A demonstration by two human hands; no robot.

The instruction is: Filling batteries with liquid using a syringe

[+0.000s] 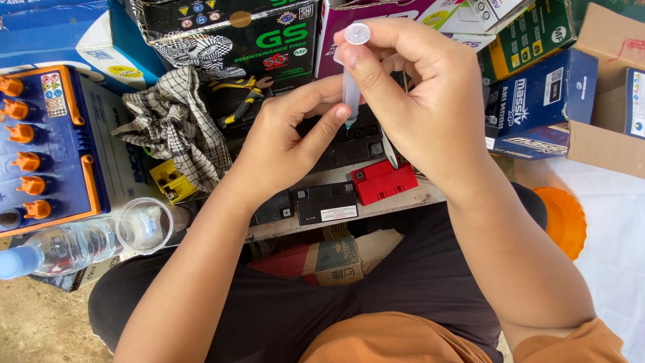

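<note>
My right hand [416,101] holds a clear plastic syringe [351,81] upright, thumb along its barrel and the round plunger top near my fingertips. My left hand [289,134] pinches the syringe's lower tip between thumb and forefinger. Both hands hover above small black batteries [326,202] and a red-topped battery [384,181] resting on a wooden plank [416,197]. I sit with dark trousers and orange sleeves.
A blue battery with orange caps [40,148] stands at left, beside a checked cloth [178,121]. A clear water bottle [60,249] lies next to a clear cup [143,225]. Cardboard battery boxes [537,101] line the back and right. An orange lid [563,218] lies at right.
</note>
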